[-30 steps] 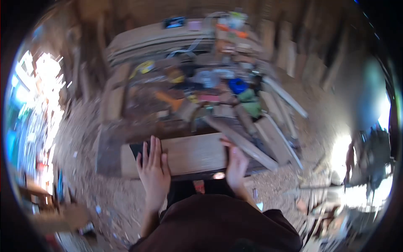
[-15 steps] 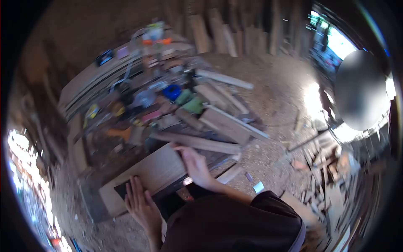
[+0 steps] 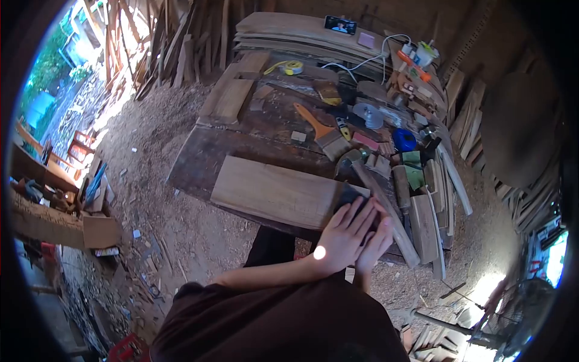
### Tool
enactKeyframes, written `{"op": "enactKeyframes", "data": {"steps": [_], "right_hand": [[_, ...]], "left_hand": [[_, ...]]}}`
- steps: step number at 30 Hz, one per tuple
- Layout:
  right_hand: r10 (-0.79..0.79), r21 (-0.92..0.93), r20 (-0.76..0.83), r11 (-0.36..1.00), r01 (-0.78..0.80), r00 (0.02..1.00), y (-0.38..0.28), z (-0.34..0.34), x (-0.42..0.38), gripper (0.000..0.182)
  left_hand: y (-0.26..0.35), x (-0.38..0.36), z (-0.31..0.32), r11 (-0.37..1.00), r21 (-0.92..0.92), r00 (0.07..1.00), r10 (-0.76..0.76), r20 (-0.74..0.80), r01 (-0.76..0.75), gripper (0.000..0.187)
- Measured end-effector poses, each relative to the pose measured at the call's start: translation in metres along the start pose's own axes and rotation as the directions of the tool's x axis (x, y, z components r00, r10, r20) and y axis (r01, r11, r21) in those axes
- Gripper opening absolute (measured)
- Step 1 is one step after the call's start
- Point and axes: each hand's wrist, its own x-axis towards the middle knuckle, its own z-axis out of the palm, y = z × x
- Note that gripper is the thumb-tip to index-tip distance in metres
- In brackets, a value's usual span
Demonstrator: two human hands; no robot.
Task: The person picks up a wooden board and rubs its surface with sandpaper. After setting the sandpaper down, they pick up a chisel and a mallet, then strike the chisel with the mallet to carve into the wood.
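Note:
A flat, pale wooden board (image 3: 271,188) lies along the near edge of the worktable. My left hand (image 3: 342,236) presses a dark sheet (image 3: 351,194) onto the board's right end, its fingers stretched over it. Close beside it, my right hand (image 3: 375,242) is at the board's right end with bent fingers, its grip partly hidden behind my left hand. Touching or very near the fingertips is a long, narrow wood strip (image 3: 386,214) lying at a slant.
On the worktable (image 3: 199,158) are an orange-handled brush (image 3: 313,123), a yellow tape (image 3: 292,67), a blue round object (image 3: 404,140), a green block (image 3: 412,175) and a propped phone (image 3: 340,25). Wood pieces (image 3: 427,226) lie at the right. A cardboard box (image 3: 99,232) stands left.
The view has turned. My left hand has slid with the dark sheet from the board's left end to its right end, and now lies against my right hand.

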Motion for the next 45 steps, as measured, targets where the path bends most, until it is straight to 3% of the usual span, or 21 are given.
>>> {"op": "enactKeyframes", "data": {"steps": [2, 4, 5, 7, 9, 12, 15, 18, 21, 22, 23, 26, 29, 31, 33, 34, 36, 37, 39, 42, 45], "right_hand": [[0.087, 0.188, -0.042, 0.979, -0.078, 0.995, 0.001, -0.002, 0.002, 0.047], [0.126, 0.215, -0.02, 0.969, -0.119, 0.992, -0.001, 0.003, 0.001, 0.049], [0.077, 0.149, -0.04, 0.986, -0.07, 0.996, 0.0, 0.007, 0.0, 0.05], [0.02, 0.044, -0.045, 0.999, -0.018, 0.999, 0.006, 0.008, -0.001, 0.05], [0.025, 0.055, -0.038, 0.998, -0.022, 0.999, 0.005, 0.01, -0.001, 0.05], [0.015, 0.051, -0.036, 0.999, -0.013, 0.999, 0.002, 0.011, 0.001, 0.048], [0.003, 0.039, -0.05, 0.999, -0.001, 0.999, 0.001, 0.011, 0.001, 0.048], [0.026, 0.07, -0.061, 0.997, -0.022, 0.998, 0.004, 0.011, 0.0, 0.048], [0.028, 0.03, -0.02, 0.999, -0.027, 0.999, 0.008, 0.004, -0.001, 0.05], [-0.024, -0.099, -0.027, 0.995, 0.021, 0.999, 0.003, 0.001, 0.001, 0.049], [0.006, -0.045, -0.048, 0.999, -0.009, 0.999, 0.002, 0.0, 0.001, 0.049], [0.081, 0.094, -0.051, 0.993, -0.076, 0.995, -0.009, 0.007, 0.001, 0.048], [0.011, 0.058, -0.018, 0.998, -0.01, 1.0, 0.0, 0.006, 0.0, 0.045], [-0.008, 0.036, -0.016, 0.999, 0.008, 1.0, 0.002, 0.004, 0.0, 0.045], [-0.004, -0.008, 0.002, 1.0, 0.004, 1.0, 0.004, 0.001, 0.0, 0.036], [-0.004, -0.006, -0.005, 1.0, 0.004, 1.0, 0.001, 0.002, 0.0, 0.036], [-0.027, -0.188, 0.099, 0.981, 0.045, 0.995, -0.015, 0.002, 0.002, 0.032], [-0.032, -0.187, 0.093, 0.981, 0.049, 0.995, -0.026, 0.002, 0.0, 0.032], [0.051, -0.409, 0.262, 0.911, 0.063, 0.964, -0.046, 0.001, -0.01, 0.051], [0.148, -0.534, 0.291, 0.845, 0.032, 0.945, -0.048, -0.013, -0.026, 0.072], [0.121, -0.491, 0.249, 0.871, 0.017, 0.961, -0.032, -0.017, -0.037, 0.076]], "left_hand": [[-0.005, 0.001, -0.004, 0.998, -0.063, 1.0, 0.011, -0.004, -0.011, 0.048], [-0.02, -0.009, -0.029, 0.998, -0.039, 0.998, -0.045, 0.032, 0.047, 0.048], [-0.031, -0.017, -0.044, 0.996, -0.026, 0.994, -0.086, 0.071, 0.088, 0.049], [-0.064, -0.042, -0.065, 0.962, 0.151, 0.973, -0.227, -0.03, 0.229, 0.05], [-0.095, -0.056, -0.101, 0.874, 0.256, 0.911, -0.391, -0.133, 0.413, 0.045], [-0.129, -0.076, -0.135, 0.81, 0.315, 0.87, -0.459, -0.183, 0.494, 0.046], [-0.112, -0.061, -0.117, 0.886, 0.199, 0.908, -0.41, -0.091, 0.42, 0.047], [-0.061, -0.035, -0.055, 0.979, 0.137, 0.988, -0.151, -0.009, 0.151, 0.049], [-0.017, -0.008, -0.007, 1.0, 0.013, 0.999, -0.021, 0.025, 0.021, 0.05], [-0.01, -0.001, -0.002, 0.999, 0.016, 0.999, 0.03, 0.044, -0.03, 0.049], [-0.009, 0.001, -0.002, 0.999, 0.001, 0.998, 0.052, 0.045, -0.052, 0.049], [-0.021, -0.004, -0.022, 0.992, -0.127, 1.0, -0.017, 0.007, 0.017, 0.049], [-0.061, -0.03, -0.068, 0.972, 0.161, 0.984, -0.161, -0.07, 0.171, 0.049], [-0.095, -0.047, -0.109, 0.92, 0.117, 0.927, -0.37, -0.06, 0.375, 0.046], [-0.128, -0.073, -0.131, 0.84, 0.391, 0.926, -0.35, -0.14, 0.377, 0.044], [-0.139, -0.083, -0.138, 0.842, 0.393, 0.929, -0.344, -0.138, 0.37, 0.044], [-0.151, -0.099, -0.144, 0.852, 0.118, 0.852, -0.483, -0.2, 0.51, 0.044], [-0.15, -0.101, -0.143, 0.855, 0.118, 0.856, -0.477, -0.202, 0.504, 0.044], [-0.147, -0.106, -0.141, 0.821, -0.01, 0.798, -0.557, -0.23, 0.57, 0.045], [-0.152, -0.118, -0.139, 0.848, 0.041, 0.833, -0.508, -0.221, 0.528, 0.047], [-0.16, -0.125, -0.139, 0.877, 0.126, 0.878, -0.436, -0.198, 0.463, 0.054]]}}
